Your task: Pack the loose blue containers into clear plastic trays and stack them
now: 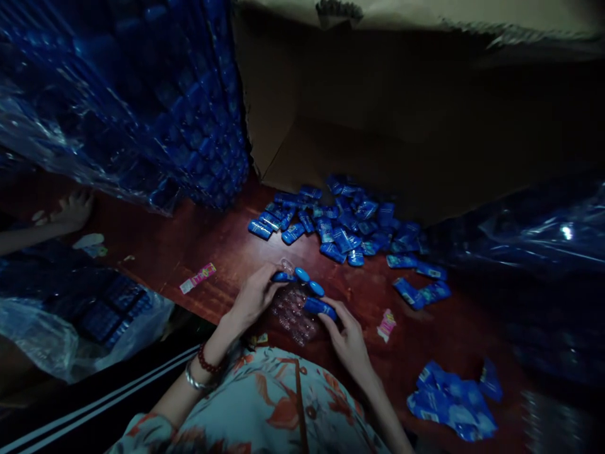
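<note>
Close to the table's front edge, my left hand (255, 294) pinches a small blue packet (283, 277). My right hand (346, 332) has its fingers closed on another blue packet (320, 308). Two light-blue oval pieces (309, 281) sit between the hands; whether they are attached to the packets I cannot tell. Under the hands lies a clear, bumpy plastic sheet or tray (295, 318). Beyond them, several blue packets (343, 234) form a loose heap on the reddish-brown table (227, 252).
A large open cardboard box (278, 120) stands behind the heap. Stacked blue goods in clear plastic (198, 126) rise at left. Pink wrappers (198, 279) and a blue pile (452, 400) lie on the table. Another person's hand (75, 210) rests at far left.
</note>
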A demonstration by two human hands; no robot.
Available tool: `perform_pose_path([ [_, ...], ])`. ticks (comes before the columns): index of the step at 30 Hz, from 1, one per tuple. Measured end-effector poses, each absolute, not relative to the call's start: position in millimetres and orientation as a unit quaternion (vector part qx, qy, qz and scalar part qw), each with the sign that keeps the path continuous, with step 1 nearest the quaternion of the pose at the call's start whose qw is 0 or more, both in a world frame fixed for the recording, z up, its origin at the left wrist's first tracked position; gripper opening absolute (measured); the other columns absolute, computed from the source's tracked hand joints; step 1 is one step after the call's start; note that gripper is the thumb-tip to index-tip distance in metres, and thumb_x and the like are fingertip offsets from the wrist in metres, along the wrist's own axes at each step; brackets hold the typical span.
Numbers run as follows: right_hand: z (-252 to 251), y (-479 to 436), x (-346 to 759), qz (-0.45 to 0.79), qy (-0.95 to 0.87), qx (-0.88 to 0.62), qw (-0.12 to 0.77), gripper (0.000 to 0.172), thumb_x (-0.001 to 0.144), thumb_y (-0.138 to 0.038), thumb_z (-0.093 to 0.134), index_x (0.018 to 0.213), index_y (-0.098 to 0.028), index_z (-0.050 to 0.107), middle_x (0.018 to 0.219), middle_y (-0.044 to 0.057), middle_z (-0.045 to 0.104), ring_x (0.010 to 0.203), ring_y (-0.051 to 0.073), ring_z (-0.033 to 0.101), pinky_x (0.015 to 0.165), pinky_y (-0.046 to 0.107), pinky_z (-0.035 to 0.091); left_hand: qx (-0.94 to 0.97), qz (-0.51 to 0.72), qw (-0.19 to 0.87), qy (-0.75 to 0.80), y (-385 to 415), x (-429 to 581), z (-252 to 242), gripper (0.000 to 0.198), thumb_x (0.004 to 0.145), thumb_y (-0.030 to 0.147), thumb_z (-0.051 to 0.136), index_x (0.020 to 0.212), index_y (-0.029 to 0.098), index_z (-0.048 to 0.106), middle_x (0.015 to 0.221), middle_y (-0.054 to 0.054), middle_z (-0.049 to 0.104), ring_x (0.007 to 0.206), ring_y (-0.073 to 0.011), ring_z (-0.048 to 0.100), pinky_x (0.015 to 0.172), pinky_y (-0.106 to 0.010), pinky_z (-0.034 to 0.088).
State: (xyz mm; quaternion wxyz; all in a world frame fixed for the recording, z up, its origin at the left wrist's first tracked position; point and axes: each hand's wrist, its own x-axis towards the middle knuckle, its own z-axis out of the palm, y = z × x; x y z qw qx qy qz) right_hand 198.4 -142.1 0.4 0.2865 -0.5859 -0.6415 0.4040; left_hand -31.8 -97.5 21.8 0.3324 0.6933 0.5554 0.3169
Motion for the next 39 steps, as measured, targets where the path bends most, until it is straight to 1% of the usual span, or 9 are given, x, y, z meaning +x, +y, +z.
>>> perform_pose_path([
  [3,-9,-135,204,0.326,-0.654,-0.628,0.268,0.031,0.09,-0.036,0.042,0.115,-0.019,0.051,0.108,0.01,0.063,0.098,0.022,0.06,0.085,0.038,0.048,0.742,0.326,0.274,0.518,-95,-21,14,0.021,0.091,0.021,0.044,0.107,0.018,0.058,0.098,-0.008,0.06,0.091,-0.0174,0.059,0.08,-0.03,0.05],
  [7,6,-120,218,0.253,-0.739,-0.575,0.244,0.024,0.091,-0.029,0.042,0.11,-0.021,0.055,0.1,0.009,0.063,0.095,0.022,0.058,0.085,0.038,0.048,0.795,0.322,0.199,0.474,-100,-18,3,0.032,0.092,0.014,0.037,0.118,0.02,0.055,0.104,-0.011,0.059,0.096,-0.0179,0.058,0.08,-0.031,0.051],
  [10,15,-114,219,0.206,-0.782,-0.542,0.229,0.034,0.091,-0.02,0.038,0.122,-0.022,0.05,0.105,0.009,0.062,0.098,0.022,0.057,0.087,0.039,0.047,0.808,0.325,0.164,0.463,-105,-16,-3,0.034,0.091,0.012,0.036,0.12,0.018,0.053,0.103,-0.011,0.059,0.096,-0.0179,0.057,0.079,-0.031,0.052],
  [13,10,-114,215,0.137,-0.813,-0.539,0.17,0.042,0.087,-0.009,0.032,0.125,-0.019,0.049,0.108,0.011,0.061,0.097,0.023,0.057,0.084,0.04,0.048,0.818,0.313,0.142,0.462,-107,-13,-6,0.032,0.09,0.01,0.036,0.117,0.016,0.053,0.098,-0.011,0.059,0.089,-0.0173,0.058,0.074,-0.029,0.052],
  [18,6,-114,211,0.062,-0.852,-0.515,0.07,0.049,0.081,-0.002,0.032,0.122,-0.018,0.052,0.104,0.011,0.061,0.09,0.022,0.056,0.078,0.035,0.048,0.845,0.239,0.139,0.457,-104,-3,1,0.028,0.092,0.011,0.033,0.108,0.014,0.056,0.091,-0.01,0.058,0.086,-0.0191,0.057,0.074,-0.032,0.051],
  [22,25,-105,200,0.031,-0.879,-0.475,0.006,0.04,0.084,-0.004,0.035,0.116,-0.016,0.054,0.097,0.013,0.061,0.088,0.023,0.055,0.077,0.034,0.046,0.852,0.163,0.17,0.468,-100,10,16,0.026,0.092,0.012,0.035,0.104,0.017,0.056,0.1,-0.011,0.057,0.097,-0.0221,0.054,0.085,-0.039,0.048],
  [28,48,-93,177,-0.025,-0.889,-0.447,-0.1,0.035,0.084,-0.004,0.037,0.112,-0.012,0.056,0.087,0.014,0.062,0.081,0.024,0.057,0.07,0.034,0.044,0.87,0.09,0.178,0.451,-93,15,24,0.025,0.089,0.011,0.042,0.109,0.019,0.054,0.102,-0.009,0.058,0.1,-0.0226,0.055,0.089,-0.04,0.046],
  [34,57,-87,169,-0.002,-0.884,-0.449,-0.131,0.029,0.085,-0.004,0.039,0.109,-0.01,0.055,0.085,0.014,0.063,0.078,0.022,0.061,0.066,0.033,0.047,0.875,0.112,0.152,0.447,-92,12,11,0.025,0.09,0.011,0.042,0.11,0.017,0.055,0.104,-0.01,0.059,0.101,-0.0221,0.056,0.087,-0.039,0.048],
  [39,56,-84,165,0.008,-0.881,-0.45,-0.145,0.032,0.087,-0.007,0.041,0.116,-0.011,0.054,0.089,0.014,0.064,0.079,0.022,0.063,0.065,0.031,0.048,0.856,0.253,0.094,0.442,-102,3,-6,0.038,0.091,0.01,0.035,0.126,0.018,0.048,0.11,-0.013,0.056,0.099,-0.0203,0.056,0.079,-0.034,0.051],
])
